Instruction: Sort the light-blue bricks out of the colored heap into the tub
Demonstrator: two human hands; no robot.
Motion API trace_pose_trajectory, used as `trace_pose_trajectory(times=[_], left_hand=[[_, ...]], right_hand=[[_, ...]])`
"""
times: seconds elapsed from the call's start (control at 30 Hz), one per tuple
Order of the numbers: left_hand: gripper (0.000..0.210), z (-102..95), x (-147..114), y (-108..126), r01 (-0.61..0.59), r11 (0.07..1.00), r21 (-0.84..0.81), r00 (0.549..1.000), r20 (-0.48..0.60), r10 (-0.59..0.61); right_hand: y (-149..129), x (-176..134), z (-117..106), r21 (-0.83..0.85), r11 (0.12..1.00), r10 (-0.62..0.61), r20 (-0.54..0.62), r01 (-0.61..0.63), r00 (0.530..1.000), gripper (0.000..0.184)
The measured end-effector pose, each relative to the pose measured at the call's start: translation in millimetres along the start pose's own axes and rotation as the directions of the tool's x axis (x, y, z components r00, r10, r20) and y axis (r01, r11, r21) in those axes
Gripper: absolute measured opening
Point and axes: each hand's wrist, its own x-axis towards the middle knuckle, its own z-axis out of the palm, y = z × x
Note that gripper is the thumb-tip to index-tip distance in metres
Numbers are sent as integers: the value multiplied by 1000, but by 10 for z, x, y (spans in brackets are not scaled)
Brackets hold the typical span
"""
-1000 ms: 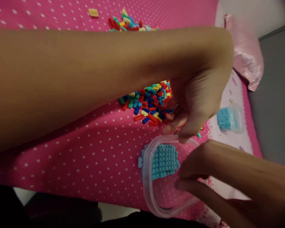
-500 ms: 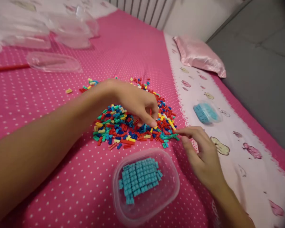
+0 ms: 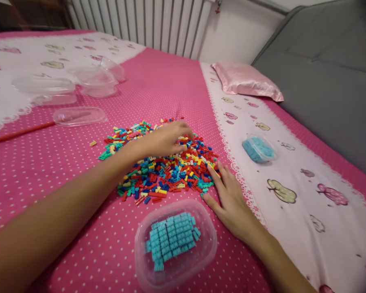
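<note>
Hanging over a heap of small coloured bricks (image 3: 173,175) on a pink dotted bedcover (image 3: 61,162), the left hand (image 3: 167,140) is seen with its fingers loosely bent and its thumb parted from them, bricks being visible through the gap; whether any piece is pinched beneath the fingers cannot be told. The right hand (image 3: 232,203) is laid palm down at the heap's near right edge, its fingers spread and its thumb set well away from the forefinger, with nothing seen to be gripped; the forefinger's tip is placed at the outermost red and yellow bricks, and green ones are found just beside the thumb. The heap is thus spread beneath the left hand and up to the fingertips of the right. Just in front of it, a clear tub (image 3: 213,232) is set to the left of the right wrist, untouched by either hand, and within it is held a light-blue studded block (image 3: 172,236). A second clear tub (image 3: 264,147) of blue bricks is positioned beyond the right hand, on a white printed strip, with a pink satin pillow (image 3: 247,81) seen farther back.
</note>
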Motion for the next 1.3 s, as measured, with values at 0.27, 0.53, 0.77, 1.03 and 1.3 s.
trace_pose_trajectory(times=[0.27,0.53,0.77,1.03,1.3], left_hand=[[18,-535,-173,59,140,989,51,910,386,-149],[25,-159,-66,390,-5,995,99,883,467,-42],[24,7,-69,280,-38,994,103,875,484,-16],[21,0,-84,417,-66,985,162,858,513,-27],[20,-81,-90,366,-44,977,208,845,529,-74]], right_hand=[[32,-11,47,51,999,-17,-14,18,1000,66],[29,15,55,101,995,-19,-34,22,999,60],[45,-2,63,96,995,-18,-28,20,999,61],[51,-7,48,88,996,-27,-15,29,1000,62],[61,17,63,93,995,-34,-23,36,999,60]])
